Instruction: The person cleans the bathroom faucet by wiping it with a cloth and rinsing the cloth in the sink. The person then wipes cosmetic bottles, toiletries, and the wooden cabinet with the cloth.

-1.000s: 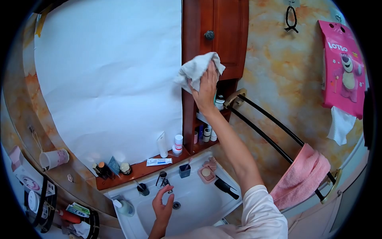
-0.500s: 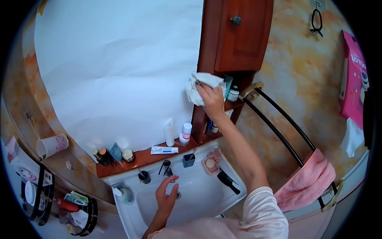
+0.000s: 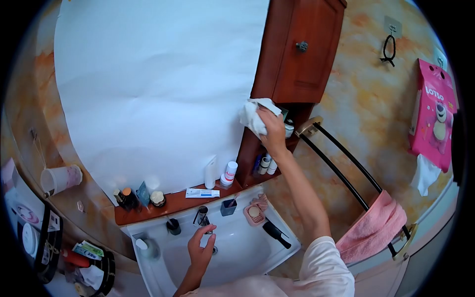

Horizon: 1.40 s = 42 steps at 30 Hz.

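Note:
My right hand [image 3: 273, 129] is closed on a crumpled white cloth [image 3: 255, 117], which lies against the left edge of the red-brown wooden cabinet [image 3: 308, 59], beside the open shelves. Part of the cloth touches the border of the big white sheet [image 3: 158, 94]. Over the white sink [image 3: 232, 247], near the faucet [image 3: 201, 216], my left hand [image 3: 201, 247] hangs with its thumb and fingers apart and holds nothing.
Bottles, jars and a toothpaste box [image 3: 202, 193] line the wooden ledge [image 3: 173, 204]. A soap dish [image 3: 254, 214] and a black brush [image 3: 276, 234] sit on the sink's rim. Right of the cabinet, black rails [image 3: 341, 171] carry a pink towel [image 3: 376, 227]. A pink tissue pack [image 3: 435, 116] hangs farther right.
My right hand has moved the cloth down from the cabinet door's lower corner to beside the shelves. The view has shifted. My left hand stays over the sink.

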### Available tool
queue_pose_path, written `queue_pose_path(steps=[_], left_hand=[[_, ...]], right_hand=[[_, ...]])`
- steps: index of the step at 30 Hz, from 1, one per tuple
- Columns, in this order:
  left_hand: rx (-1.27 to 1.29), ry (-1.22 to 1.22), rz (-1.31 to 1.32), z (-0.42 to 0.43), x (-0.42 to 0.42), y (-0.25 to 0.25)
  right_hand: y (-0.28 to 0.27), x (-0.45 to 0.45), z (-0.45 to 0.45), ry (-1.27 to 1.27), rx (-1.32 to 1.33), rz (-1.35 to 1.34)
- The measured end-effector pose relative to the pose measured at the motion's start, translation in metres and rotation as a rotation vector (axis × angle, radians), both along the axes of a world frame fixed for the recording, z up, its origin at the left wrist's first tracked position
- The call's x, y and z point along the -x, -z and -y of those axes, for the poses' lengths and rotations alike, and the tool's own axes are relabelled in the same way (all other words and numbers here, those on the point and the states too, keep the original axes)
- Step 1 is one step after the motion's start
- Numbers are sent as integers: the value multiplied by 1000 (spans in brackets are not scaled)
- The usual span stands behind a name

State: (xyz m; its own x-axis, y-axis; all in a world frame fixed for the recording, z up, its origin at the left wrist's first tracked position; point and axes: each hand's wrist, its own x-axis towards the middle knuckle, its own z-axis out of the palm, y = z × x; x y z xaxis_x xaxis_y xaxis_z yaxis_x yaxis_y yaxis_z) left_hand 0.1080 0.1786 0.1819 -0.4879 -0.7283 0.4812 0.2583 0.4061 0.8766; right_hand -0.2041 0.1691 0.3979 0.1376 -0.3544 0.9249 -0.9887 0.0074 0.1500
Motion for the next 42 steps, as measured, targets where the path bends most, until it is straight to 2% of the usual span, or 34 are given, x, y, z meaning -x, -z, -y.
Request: queue_pose_path(steps=[3, 5, 7, 9, 11, 13, 15, 16, 22, 26, 29, 30, 31, 34, 39, 40, 42], left_hand=[[-14, -4, 3, -1, -3, 4], [-29, 5, 17, -4, -2, 4], [-52, 39, 29, -7, 4, 7], [-58, 69, 43, -11, 6, 7], [-43, 87, 49, -13, 9, 5], [-45, 80, 57, -12, 10, 6], [-48, 85, 66, -12, 11, 10], [-49, 91, 66, -12, 14, 12], [-25, 123, 70, -16, 21, 9], [-3, 137, 72, -22, 22, 6], [39, 136, 116, -29, 21, -1], [83, 130, 138, -29, 20, -2], [109, 109, 139, -27, 19, -2], [131, 79, 108, -18, 23, -1], [28, 159, -113, -15, 40, -39], [29, 214, -103, -15, 42, -41], [109, 171, -89, -26, 43, -55]], right_hand=[[3, -6, -15, -128, 66, 193], [-7, -23, -31, -289, 39, 576], [-3, -19, -28, -297, 123, 570], [18, -3, -16, -261, 83, 643], [40, 5, -9, -160, 92, 597], [57, 3, -7, -259, 122, 671], [78, -3, -8, -115, 111, 640], [87, -10, -11, -119, 66, 717], [207, 12, -2, -123, 155, 890], [259, 5, -9, -189, 126, 981], [273, -5, -24, -231, 60, 1331], [264, -14, -33, -338, 99, 1492], [244, -28, -45, -478, 132, 1767], [218, -42, -74, -817, 169, 1976], [178, -69, -106, -1412, 90, 2132], [166, -80, -112, -1462, 43, 2054], [165, -85, -105, -1565, 36, 1979]])
